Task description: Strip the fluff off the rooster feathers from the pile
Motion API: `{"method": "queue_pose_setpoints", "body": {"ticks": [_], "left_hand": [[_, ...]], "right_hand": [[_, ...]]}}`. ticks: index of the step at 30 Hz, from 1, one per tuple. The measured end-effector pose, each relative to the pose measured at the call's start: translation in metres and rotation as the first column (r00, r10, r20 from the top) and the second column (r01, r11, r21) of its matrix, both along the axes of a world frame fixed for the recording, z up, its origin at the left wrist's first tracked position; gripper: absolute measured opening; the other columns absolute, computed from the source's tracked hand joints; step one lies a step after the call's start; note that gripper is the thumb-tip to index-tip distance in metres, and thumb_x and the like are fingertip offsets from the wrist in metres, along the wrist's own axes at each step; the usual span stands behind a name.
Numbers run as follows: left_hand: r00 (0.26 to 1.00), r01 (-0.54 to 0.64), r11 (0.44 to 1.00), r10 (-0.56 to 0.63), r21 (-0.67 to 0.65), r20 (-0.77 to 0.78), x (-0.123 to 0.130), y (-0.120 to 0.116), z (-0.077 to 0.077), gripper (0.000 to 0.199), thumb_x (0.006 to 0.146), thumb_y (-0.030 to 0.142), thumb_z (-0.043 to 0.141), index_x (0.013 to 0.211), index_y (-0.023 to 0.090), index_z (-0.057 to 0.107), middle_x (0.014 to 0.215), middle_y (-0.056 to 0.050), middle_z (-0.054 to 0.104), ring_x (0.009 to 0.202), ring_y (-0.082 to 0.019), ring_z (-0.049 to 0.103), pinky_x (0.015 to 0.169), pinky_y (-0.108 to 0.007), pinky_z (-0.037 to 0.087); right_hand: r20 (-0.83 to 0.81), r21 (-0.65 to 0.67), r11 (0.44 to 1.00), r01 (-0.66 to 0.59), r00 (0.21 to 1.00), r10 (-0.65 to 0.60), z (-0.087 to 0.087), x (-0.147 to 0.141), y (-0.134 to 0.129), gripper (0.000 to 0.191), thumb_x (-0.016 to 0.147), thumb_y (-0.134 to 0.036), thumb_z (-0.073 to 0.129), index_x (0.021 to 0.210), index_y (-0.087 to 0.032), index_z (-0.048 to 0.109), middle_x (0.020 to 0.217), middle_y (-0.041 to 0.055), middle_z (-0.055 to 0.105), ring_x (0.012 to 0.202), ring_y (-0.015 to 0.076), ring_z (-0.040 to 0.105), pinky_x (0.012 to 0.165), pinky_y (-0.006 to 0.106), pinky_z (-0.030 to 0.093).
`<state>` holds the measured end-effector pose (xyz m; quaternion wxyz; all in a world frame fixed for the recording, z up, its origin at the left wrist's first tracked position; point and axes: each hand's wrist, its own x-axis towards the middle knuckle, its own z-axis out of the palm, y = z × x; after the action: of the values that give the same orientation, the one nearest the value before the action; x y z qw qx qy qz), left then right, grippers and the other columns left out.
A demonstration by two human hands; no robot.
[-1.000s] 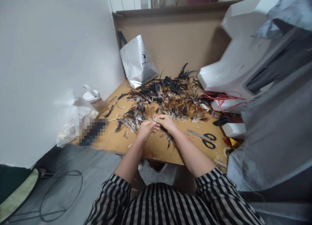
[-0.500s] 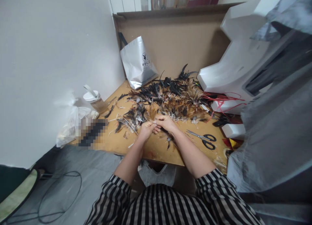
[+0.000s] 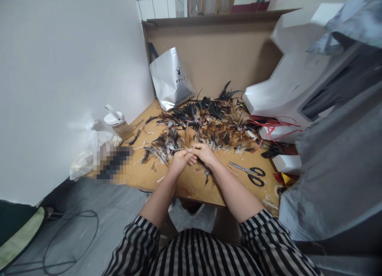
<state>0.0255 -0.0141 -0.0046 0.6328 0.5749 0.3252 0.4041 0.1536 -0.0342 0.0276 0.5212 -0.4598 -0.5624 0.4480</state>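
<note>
My left hand (image 3: 181, 160) and my right hand (image 3: 205, 153) meet over the near side of the table, fingertips pressed together. Both are closed in a pinch. Tan feathers (image 3: 187, 137) stand up just beyond the fingertips and appear to be pinched between them; the fingers hide their lower ends. Right behind lies a row of brown and black feathers (image 3: 227, 137), with a darker bunch (image 3: 191, 112) farther back. A small dark feather (image 3: 206, 176) lies below my right wrist. To the right, scissors (image 3: 249, 172) with black handles rest on the table, blades apart.
A silver bag (image 3: 170, 83) leans against the cardboard back panel (image 3: 221, 49). At left stand a lidded jar (image 3: 117, 124) and a clear plastic bag (image 3: 86, 152). Red strings (image 3: 274, 126), white foam (image 3: 286, 77) and grey cloth (image 3: 337, 168) crowd the right side.
The view has shifted slightly, so the scene sits a little lower. My hands remain together in nearly the same pinch at the same spot.
</note>
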Motion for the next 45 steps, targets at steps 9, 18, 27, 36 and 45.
{"method": "queue_pose_setpoints", "body": {"ticks": [9,18,27,36,45], "left_hand": [[0.984,0.088,0.99,-0.069,-0.11,0.163,0.0,-0.008,0.01,0.035,0.067,0.038,0.063,0.086,0.008,0.063,0.078,-0.013,0.066,0.069,-0.016,0.062,0.063,-0.025,0.047],[0.995,0.038,0.996,-0.03,-0.082,0.098,-0.001,-0.002,0.005,0.029,0.067,0.037,0.062,0.072,0.009,0.065,0.066,-0.009,0.064,0.054,-0.011,0.057,0.055,-0.023,0.044],[0.999,-0.037,0.997,0.036,0.06,0.032,-0.002,-0.002,0.006,0.027,0.07,0.037,0.059,0.066,0.011,0.064,0.056,-0.005,0.061,0.047,-0.009,0.052,0.05,-0.022,0.041],[0.912,-0.312,0.944,0.329,-0.106,0.247,-0.006,0.004,0.012,0.026,0.067,0.033,0.064,0.081,0.011,0.064,0.071,-0.005,0.064,0.054,-0.007,0.055,0.049,-0.018,0.042],[0.877,-0.259,0.936,0.331,-0.239,0.347,-0.011,0.009,0.011,0.029,0.062,0.029,0.069,0.083,0.01,0.063,0.068,-0.004,0.064,0.052,-0.005,0.055,0.048,-0.015,0.042]], "right_hand": [[-0.146,-0.1,0.994,0.049,0.987,-0.064,-0.001,0.002,0.002,0.031,0.057,-0.042,0.067,0.053,-0.015,0.053,0.047,-0.0056,0.045,0.043,0.0057,0.036,0.042,0.019,0.026],[-0.288,-0.144,0.988,-0.045,0.958,0.002,0.0,-0.001,0.001,0.031,0.055,-0.04,0.07,0.054,-0.016,0.051,0.042,-0.0058,0.046,0.039,0.0068,0.041,0.042,0.02,0.033],[-0.281,-0.114,0.988,-0.105,0.957,0.069,0.006,-0.004,-0.003,0.027,0.059,-0.036,0.069,0.056,-0.016,0.052,0.044,-0.0046,0.05,0.041,0.0081,0.046,0.046,0.022,0.037],[0.088,0.013,0.977,0.212,0.973,-0.213,0.003,0.021,0.012,0.019,0.062,-0.033,0.062,0.064,-0.014,0.064,0.058,0.0009,0.06,0.051,0.0102,0.048,0.052,0.023,0.037],[0.706,-0.028,0.981,0.19,0.698,-0.115,0.006,0.026,0.004,0.029,0.062,-0.042,0.059,0.048,-0.017,0.061,0.048,0.0001,0.054,0.047,0.0099,0.044,0.047,0.023,0.027]]}}
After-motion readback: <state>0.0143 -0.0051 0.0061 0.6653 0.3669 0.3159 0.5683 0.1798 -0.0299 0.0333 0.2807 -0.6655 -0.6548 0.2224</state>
